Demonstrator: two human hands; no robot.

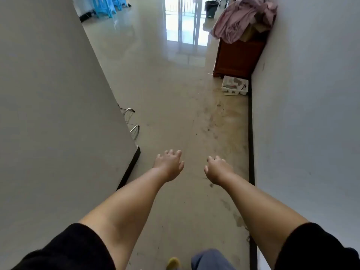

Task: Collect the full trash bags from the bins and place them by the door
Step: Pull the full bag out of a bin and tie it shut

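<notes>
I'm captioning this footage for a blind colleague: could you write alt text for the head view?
Two bare arms reach forward down a narrow hallway, the left hand and right hand open and holding nothing. A black trash bin stands far ahead by a bright glass door; pink cloth lies heaped on a wooden cabinet along the right wall.

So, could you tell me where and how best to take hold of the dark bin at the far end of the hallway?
Probably by the top rim, reaching down from above. The bin stands upright on the floor with its open mouth up, past the cabinet. Its bag is too far off to make out. Both the left hand and right hand hold nothing.
</notes>
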